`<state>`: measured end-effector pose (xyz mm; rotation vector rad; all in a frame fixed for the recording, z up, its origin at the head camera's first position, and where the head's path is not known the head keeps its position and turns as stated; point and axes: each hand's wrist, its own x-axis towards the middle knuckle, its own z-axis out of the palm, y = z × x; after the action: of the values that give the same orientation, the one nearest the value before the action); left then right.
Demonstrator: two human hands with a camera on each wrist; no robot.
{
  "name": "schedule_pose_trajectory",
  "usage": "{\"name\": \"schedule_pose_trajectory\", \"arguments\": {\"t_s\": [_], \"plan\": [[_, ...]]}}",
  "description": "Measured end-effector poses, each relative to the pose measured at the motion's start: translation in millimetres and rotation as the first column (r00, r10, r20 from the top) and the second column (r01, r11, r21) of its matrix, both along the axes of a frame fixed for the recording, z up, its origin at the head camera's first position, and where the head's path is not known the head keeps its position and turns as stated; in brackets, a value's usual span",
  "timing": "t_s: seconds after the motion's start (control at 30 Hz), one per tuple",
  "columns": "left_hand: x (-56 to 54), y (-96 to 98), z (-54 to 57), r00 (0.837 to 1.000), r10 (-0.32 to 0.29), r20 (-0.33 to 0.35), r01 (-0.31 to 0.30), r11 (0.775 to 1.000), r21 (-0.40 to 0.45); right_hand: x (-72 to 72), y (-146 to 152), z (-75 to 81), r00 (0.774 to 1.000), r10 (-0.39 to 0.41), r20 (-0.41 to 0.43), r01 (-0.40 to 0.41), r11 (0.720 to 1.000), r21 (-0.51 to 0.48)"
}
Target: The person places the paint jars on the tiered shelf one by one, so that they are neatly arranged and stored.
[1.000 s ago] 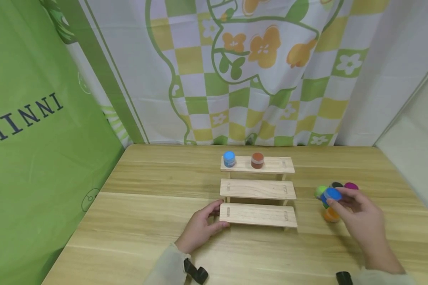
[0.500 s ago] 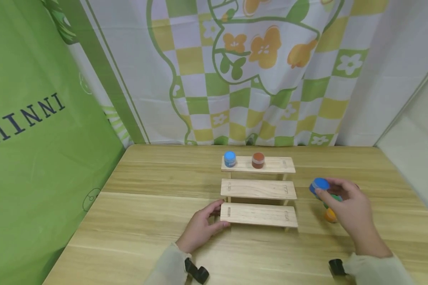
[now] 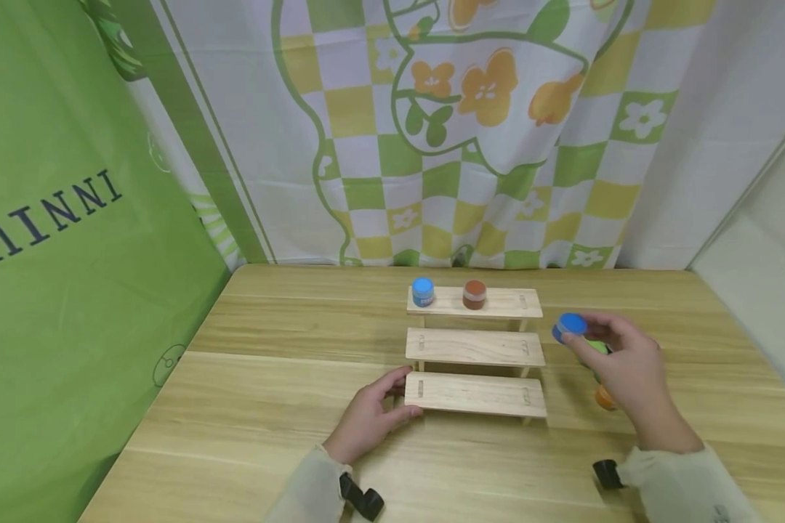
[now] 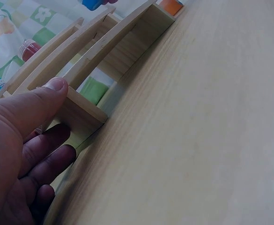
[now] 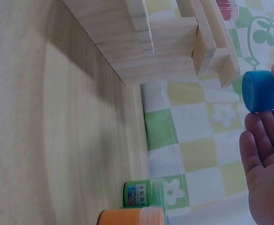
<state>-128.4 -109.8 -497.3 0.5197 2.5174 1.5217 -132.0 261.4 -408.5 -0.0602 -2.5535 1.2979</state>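
My right hand (image 3: 634, 378) pinches a dark blue paint jar (image 3: 569, 328) between thumb and fingers, held up to the right of a three-step wooden display rack (image 3: 474, 346). In the right wrist view the held blue jar (image 5: 260, 91) lies sideways in the frame, away from the rack's end. My left hand (image 3: 368, 420) holds the left end of the lowest step; in the left wrist view its thumb (image 4: 55, 85) lies on the board's edge, with the fingers below by the side panel. A light blue jar (image 3: 422, 292) and a brown jar (image 3: 474, 295) stand on the top step.
Partly behind my right hand are an orange jar (image 3: 605, 397) and a light green jar (image 3: 598, 347) on the wooden table (image 3: 288, 349). A patterned curtain (image 3: 425, 174) hangs along the back edge, and a green cloth (image 3: 72, 290) at the left.
My right hand has carried the dark blue jar up and leftward from the group of jars toward the rack. My left hand has stayed at the rack's end.
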Motion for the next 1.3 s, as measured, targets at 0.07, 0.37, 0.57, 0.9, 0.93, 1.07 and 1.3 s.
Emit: {"name": "schedule_pose_trajectory", "arguments": {"t_s": [0.07,0.37,0.57,0.9,0.93,1.07,1.3], "plan": [[-0.1,-0.1,-0.1,1.000,0.000,-0.002,0.000,1.000,-0.003,-1.6,-2.7,0.9,1.000,0.004,-0.013,-0.004,1.000,-0.011],[-0.9,0.2,-1.7,1.000,-0.004,-0.010,0.004,1.000,-0.007,-11.5,-8.5,1.0,0.996,0.034,-0.084,-0.036,0.999,-0.029],[-1.3,0.7,-2.1,1.000,-0.004,-0.010,0.004,1.000,-0.004,-14.1,-8.5,1.4,0.996,0.031,-0.083,-0.030,0.999,0.017],[-0.3,0.0,-0.9,1.000,0.001,-0.003,-0.001,1.000,0.000,-17.0,-15.7,1.7,0.993,0.073,-0.097,-0.076,0.997,-0.031],[0.0,0.1,-0.5,1.000,0.000,0.000,0.000,1.000,0.001,-17.6,-16.6,1.9,0.991,0.078,-0.105,-0.082,0.996,-0.033],[0.4,0.1,0.2,1.000,-0.001,0.002,0.001,1.000,0.000,-20.4,-18.5,3.4,0.989,0.088,-0.120,-0.090,0.996,-0.017],[0.8,0.4,1.7,1.000,-0.005,-0.003,0.005,1.000,0.008,-24.5,-20.3,9.7,0.992,0.096,-0.088,-0.093,0.995,0.033]]}}
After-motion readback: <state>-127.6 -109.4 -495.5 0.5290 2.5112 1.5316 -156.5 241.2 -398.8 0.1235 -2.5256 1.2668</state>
